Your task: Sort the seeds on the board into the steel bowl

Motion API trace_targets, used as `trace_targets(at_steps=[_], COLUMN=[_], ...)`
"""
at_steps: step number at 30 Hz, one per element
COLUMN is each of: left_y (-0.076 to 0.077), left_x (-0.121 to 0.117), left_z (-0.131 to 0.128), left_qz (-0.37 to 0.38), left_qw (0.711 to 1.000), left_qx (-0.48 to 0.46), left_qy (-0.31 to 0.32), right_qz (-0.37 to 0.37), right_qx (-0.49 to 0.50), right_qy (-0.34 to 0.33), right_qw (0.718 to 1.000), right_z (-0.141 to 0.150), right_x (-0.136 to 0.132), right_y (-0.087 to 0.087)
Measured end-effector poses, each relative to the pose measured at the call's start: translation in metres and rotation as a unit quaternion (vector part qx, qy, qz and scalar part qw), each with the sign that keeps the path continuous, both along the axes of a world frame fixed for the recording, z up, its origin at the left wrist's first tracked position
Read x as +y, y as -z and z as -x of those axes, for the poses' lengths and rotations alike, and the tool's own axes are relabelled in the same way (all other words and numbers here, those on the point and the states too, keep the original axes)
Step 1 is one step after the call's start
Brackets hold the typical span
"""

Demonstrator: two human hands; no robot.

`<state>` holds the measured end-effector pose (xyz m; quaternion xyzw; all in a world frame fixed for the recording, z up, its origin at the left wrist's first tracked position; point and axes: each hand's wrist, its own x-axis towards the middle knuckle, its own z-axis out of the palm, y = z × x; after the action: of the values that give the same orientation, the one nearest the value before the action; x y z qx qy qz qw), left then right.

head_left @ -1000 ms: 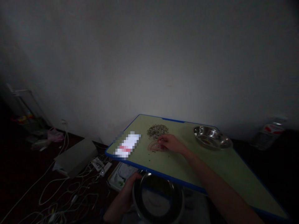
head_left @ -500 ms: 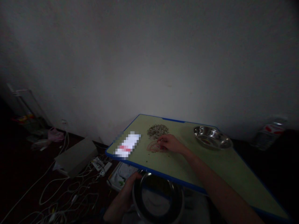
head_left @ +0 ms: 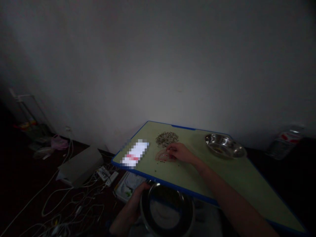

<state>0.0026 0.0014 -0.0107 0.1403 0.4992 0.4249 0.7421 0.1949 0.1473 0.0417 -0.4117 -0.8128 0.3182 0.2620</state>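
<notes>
Along a plain grey wall (head_left: 158, 65)
Tangled white cables (head_left: 78, 210) beside a grey rectangular box (head_left: 82, 165); pink plastic bag (head_left: 60, 143) left, clear red-labelled plastic bottle (head_left: 285, 142) right.

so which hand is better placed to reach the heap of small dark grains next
Probably the right hand: it's beside the heap; the left hand holds a round metal bowl by a green, blue-edged table.

Glossy, mirror-smooth metal forms the upper bowl (head_left: 225, 147) and the lower bowl (head_left: 187, 214), while the protractor (head_left: 161, 155) looks like clear, smooth plastic, the counter (head_left: 181, 176) smooth and fairly matt, the bag (head_left: 60, 143) thin, crinkled plastic, and the wall (head_left: 158, 72) matt.
</notes>
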Motion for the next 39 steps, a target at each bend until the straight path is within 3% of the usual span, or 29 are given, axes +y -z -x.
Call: trace_targets(at_steps=[10, 25, 39], left_y=[-0.003, 0.002, -0.008], left_x=[-0.003, -0.001, -0.004], left_z=[-0.001, 0.001, 0.0], left_qz=[-0.012, -0.006, -0.032], left_qw=[1.0, 1.0, 0.999], left_qx=[-0.023, 0.002, -0.021], left_qy=[0.011, 0.025, 0.019], right_qz=[-0.008, 0.072, 0.138], right_qx=[-0.005, 0.029, -0.031], right_qy=[-0.007, -0.012, -0.057], right_qw=[1.0, 0.997, 0.988], right_z=[0.001, 0.004, -0.03], right_x=[-0.002, -0.007, -0.007], right_y=[-0.002, -0.006, -0.043])
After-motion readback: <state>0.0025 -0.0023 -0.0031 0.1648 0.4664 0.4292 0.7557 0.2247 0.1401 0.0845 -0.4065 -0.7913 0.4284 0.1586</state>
